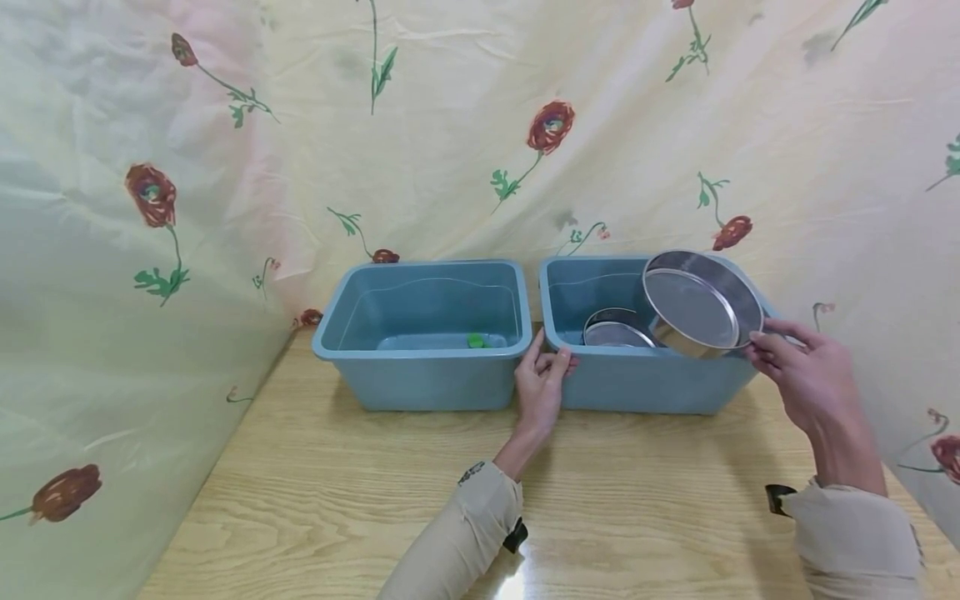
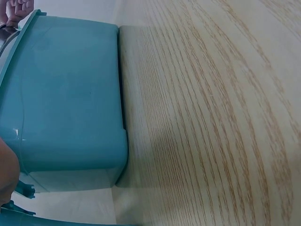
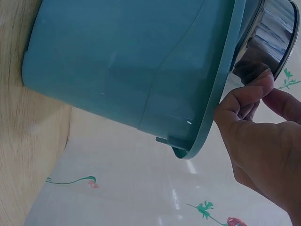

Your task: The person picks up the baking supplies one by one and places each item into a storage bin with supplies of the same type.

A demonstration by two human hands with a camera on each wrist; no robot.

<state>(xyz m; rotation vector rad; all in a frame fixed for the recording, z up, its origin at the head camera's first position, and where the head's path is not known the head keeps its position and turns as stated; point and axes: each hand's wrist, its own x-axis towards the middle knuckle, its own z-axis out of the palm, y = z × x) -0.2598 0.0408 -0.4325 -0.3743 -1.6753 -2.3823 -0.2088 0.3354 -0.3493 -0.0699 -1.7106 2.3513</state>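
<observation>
My right hand (image 1: 817,375) pinches the rim of a shallow round metal pan (image 1: 693,304), thumb on one side and fingers on the other. The pan is tilted over the right end of the right blue bin (image 1: 637,379); its shiny side wall also shows in the right wrist view. A second round metal pan (image 1: 617,333) leans inside that bin, partly hidden by the front wall. My left hand (image 1: 540,387) grips the right bin's front left corner at the rim, with a finger reaching into the gap between the bins.
A matching left blue bin (image 1: 423,383) stands beside the right one, with a small green object (image 1: 476,341) on its floor. Both bins stand on a wood-grain table (image 1: 337,500). Flowered cloth (image 1: 450,150) hangs close behind and at both sides.
</observation>
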